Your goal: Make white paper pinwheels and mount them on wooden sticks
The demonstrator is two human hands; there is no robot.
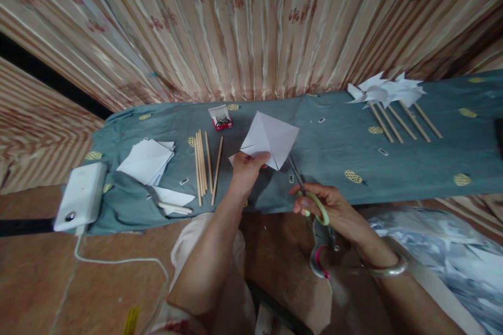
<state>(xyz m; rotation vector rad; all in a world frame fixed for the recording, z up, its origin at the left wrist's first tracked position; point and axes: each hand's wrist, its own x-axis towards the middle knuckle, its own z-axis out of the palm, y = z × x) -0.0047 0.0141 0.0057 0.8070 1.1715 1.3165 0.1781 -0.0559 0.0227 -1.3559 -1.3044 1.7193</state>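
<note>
- The left hand (247, 170) has a narrow grip: the thumb lies flat over a white paper square (271, 136) and the fingers are beneath it, pinching it near its lower left edge.
- The paper square spreads up and right from that pinch, tilted like a diamond, with crease lines on its face; a slit runs in from its left corner, just above the thumb, and another line runs up from its lowest corner, just right of the thumb.
- The right hand (326, 200) is curled around the green handles of the scissors (302, 186), with a finger and thumb at the loops.
- From the right hand's grip the blades point up and left to the paper's lower right edge; they look close together, and whether they touch the paper cannot be told.
- A bracelet (387, 268) circles the wrist behind that grip.
- Left of the pinching hand lie loose wooden sticks (202, 162); farther left, a stack of white paper (146, 161).
- Above and left of the same hand stands an open small box (221, 119) with metal pieces inside.
- Well apart from the scissors grip, up and right, paper pinwheels (387, 90) on sticks lie together on the green cloth (334, 141).
</note>
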